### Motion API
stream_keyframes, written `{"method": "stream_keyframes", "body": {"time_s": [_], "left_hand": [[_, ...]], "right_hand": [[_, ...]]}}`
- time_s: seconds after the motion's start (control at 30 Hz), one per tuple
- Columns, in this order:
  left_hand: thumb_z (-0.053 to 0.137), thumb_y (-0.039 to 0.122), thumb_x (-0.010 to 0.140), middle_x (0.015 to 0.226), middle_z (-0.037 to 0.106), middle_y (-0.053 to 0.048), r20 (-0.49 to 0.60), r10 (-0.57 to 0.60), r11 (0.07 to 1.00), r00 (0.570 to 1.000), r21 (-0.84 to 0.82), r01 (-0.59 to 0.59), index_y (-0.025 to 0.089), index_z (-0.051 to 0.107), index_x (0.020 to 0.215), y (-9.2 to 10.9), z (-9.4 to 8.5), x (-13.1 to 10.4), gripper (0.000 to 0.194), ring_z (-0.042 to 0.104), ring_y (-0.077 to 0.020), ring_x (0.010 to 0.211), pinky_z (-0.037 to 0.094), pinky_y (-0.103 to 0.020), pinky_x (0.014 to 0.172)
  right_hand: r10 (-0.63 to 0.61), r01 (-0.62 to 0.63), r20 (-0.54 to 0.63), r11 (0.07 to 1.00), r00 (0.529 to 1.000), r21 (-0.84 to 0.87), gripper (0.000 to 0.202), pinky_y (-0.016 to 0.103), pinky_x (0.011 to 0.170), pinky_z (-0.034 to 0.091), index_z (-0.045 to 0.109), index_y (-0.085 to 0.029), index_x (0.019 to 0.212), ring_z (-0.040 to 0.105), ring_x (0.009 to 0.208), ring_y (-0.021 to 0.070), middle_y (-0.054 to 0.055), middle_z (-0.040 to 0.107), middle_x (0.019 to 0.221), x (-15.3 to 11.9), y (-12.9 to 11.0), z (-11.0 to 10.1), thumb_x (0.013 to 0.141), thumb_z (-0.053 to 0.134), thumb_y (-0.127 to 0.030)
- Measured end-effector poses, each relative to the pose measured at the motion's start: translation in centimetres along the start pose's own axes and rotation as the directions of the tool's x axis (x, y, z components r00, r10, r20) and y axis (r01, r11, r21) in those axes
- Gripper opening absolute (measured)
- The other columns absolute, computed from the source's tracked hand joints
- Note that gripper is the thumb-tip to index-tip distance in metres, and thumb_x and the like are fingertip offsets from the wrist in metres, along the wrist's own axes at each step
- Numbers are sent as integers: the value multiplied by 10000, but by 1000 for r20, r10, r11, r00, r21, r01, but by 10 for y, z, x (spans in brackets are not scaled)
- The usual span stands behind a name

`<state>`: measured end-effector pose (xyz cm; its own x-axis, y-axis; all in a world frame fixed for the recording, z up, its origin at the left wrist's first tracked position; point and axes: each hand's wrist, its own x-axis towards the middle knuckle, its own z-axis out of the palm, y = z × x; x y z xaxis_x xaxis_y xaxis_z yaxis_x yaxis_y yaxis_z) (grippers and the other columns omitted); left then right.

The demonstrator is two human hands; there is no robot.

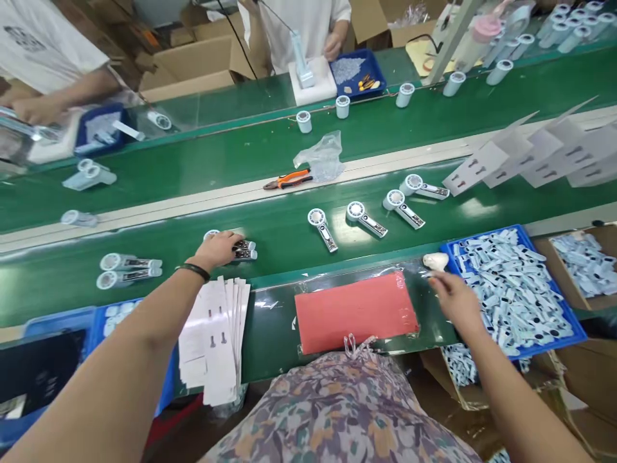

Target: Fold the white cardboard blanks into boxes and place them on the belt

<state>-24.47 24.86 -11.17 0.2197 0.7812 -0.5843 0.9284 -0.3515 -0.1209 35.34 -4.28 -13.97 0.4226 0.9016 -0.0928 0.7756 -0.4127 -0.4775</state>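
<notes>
On the green belt, my left hand (pixel 220 249) reaches over a pair of light-blue handheld fans (pixel 247 254), its fingers curled round them and hiding most of their heads. Their open handles, with dark parts inside, stick out to the right. My right hand (pixel 456 299) is at the bench edge, thumb and fingers pressed together. Whatever it may pinch is too small to make out. Just beyond those fingertips lies a small white lump (pixel 435 260). Beside that hand, a blue tray (pixel 578 331) is heaped with light-blue plastic pieces (pixel 511 289). A red mat (pixel 357 312) lies between my arms.
More handheld fans (pixel 366 218) lie along the belt (pixel 279 257). Pliers (pixel 288 179) and a clear plastic bag (pixel 322 156) rest on the divider. Printed white cards (pixel 212 341) are stacked near my left forearm. Across the line, co-workers (pixel 299 32) handle parts.
</notes>
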Motion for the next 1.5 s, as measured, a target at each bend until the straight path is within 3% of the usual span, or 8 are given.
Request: {"method": "stream_keyframes", "body": {"time_s": [0.2, 0.5, 0.6, 0.77, 0.87, 0.97, 1.27, 1.5], "left_hand": [[585, 265, 951, 1474, 633, -118, 47, 32, 999, 998, -41, -30, 247, 614, 1440, -11, -11, 7, 490, 580, -277, 1283, 460, -384, 1060], [556, 272, 949, 1354, 665, -196, -146, 3, 999, 989, 48, 4, 180, 664, 1340, 28, -8, -5, 416, 522, -369, 1299, 411, -515, 1066], [508, 294, 995, 1368, 667, -137, -292, 170, 985, 941, 47, -164, 256, 611, 1415, 81, -11, -31, 434, 491, -351, 1307, 371, -495, 1053], [563, 358, 1008, 1185, 726, -117, -371, 462, 851, 806, -70, -520, 273, 668, 1331, 231, 21, -90, 350, 559, -317, 1135, 400, -459, 943], [572, 317, 1012, 1123, 710, -112, -386, 513, 778, 766, -168, -606, 266, 684, 1305, 311, 52, -107, 318, 562, -294, 1075, 423, -443, 917], [584, 306, 1007, 1156, 674, -124, -422, 467, 772, 777, -234, -591, 275, 686, 1310, 350, 68, -111, 321, 542, -309, 1118, 432, -468, 958], [723, 324, 928, 1230, 687, -128, -453, 399, 727, 798, -374, -576, 163, 663, 1274, 346, 71, -108, 386, 575, -284, 1166, 468, -442, 1039], [607, 220, 984, 1049, 737, -86, -485, 377, 679, 789, -435, -592, 216, 759, 1048, 354, 80, -105, 165, 633, -259, 1081, 500, -473, 1020]], "right_hand": [[-235, 216, 206, 970, 950, 112, 317, 403, 904, 550, 793, -270, 1029, 675, 944, 243, 92, 719, 1035, -62, -79, 84, 987, 479, -289], [-288, 292, 155, 956, 945, -4, 203, 455, 980, 523, 750, -228, 1100, 628, 1107, 296, 126, 671, 1196, -69, -53, 92, 949, 639, -304], [-256, 260, 199, 965, 946, 5, 189, 405, 947, 532, 761, -234, 1086, 661, 1051, 267, 106, 701, 1154, -64, -58, 82, 965, 622, -277], [-210, 196, 165, 976, 964, 95, 248, 340, 800, 539, 741, -260, 1156, 688, 856, 221, 70, 745, 1080, -56, -65, 54, 1005, 564, -347], [-277, 259, 143, 957, 950, 132, 267, 345, 827, 537, 735, -240, 1148, 695, 907, 239, 88, 746, 1063, -57, -61, 36, 1011, 550, -375], [-344, 328, 215, 939, 914, 107, 238, 342, 823, 526, 735, -237, 1117, 693, 922, 244, 88, 740, 1032, -57, -59, 31, 1010, 546, -334], [-471, 492, 435, 868, 768, 70, 179, 366, 873, 494, 735, -227, 1070, 656, 1007, 263, 93, 719, 1025, -54, -86, 59, 1003, 576, -276], [-465, 411, 399, 885, 790, 219, 170, 389, 939, 494, 760, -239, 1050, 635, 1059, 259, 83, 685, 1058, -50, -77, 63, 986, 616, -306]]}}
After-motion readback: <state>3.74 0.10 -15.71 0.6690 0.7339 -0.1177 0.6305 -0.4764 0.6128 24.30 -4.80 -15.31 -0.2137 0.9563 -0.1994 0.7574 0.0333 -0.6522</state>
